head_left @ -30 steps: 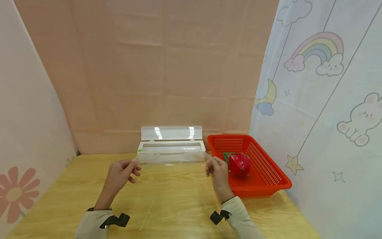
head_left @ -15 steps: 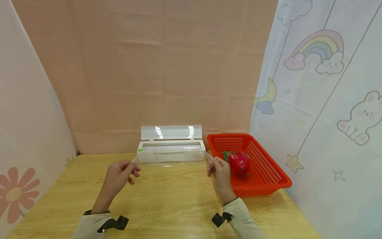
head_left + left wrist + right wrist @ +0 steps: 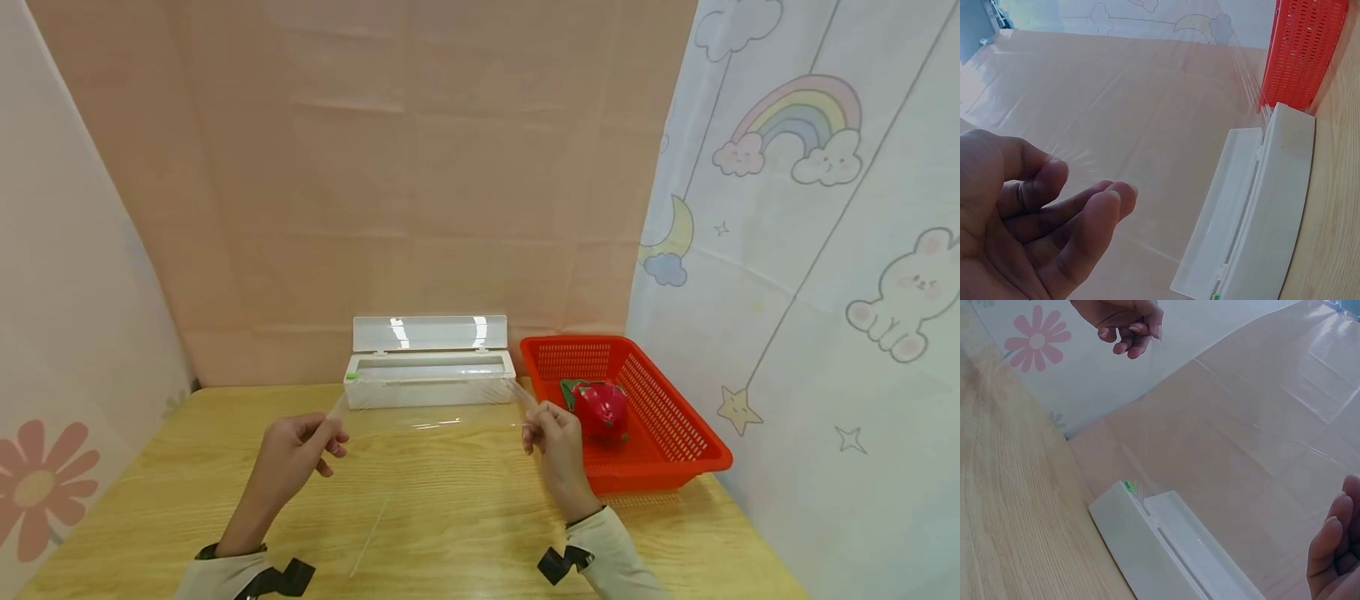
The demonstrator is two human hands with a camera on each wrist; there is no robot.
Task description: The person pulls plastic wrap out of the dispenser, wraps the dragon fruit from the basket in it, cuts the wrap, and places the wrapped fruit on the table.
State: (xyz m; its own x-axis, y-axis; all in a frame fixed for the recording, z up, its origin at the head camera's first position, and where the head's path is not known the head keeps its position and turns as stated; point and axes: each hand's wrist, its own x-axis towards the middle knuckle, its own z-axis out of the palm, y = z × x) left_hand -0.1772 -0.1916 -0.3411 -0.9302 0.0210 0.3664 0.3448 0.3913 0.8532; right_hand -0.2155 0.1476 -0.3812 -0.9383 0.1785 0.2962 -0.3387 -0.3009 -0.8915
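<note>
Left grip [image 3: 296, 446], right grip [image 3: 551, 432]: fingertips pinch clear film [image 3: 431, 417] corners, stretched taut.

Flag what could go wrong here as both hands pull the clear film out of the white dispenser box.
1. The clear plastic film is pinched only at its corners by the left hand and right hand; the slack middle could fold and cling to itself.
2. The white plastic dispenser box has nothing holding it down, so pulling might drag it across the wooden table.
3. An uneven pull might skew or tear the sheet.
</note>
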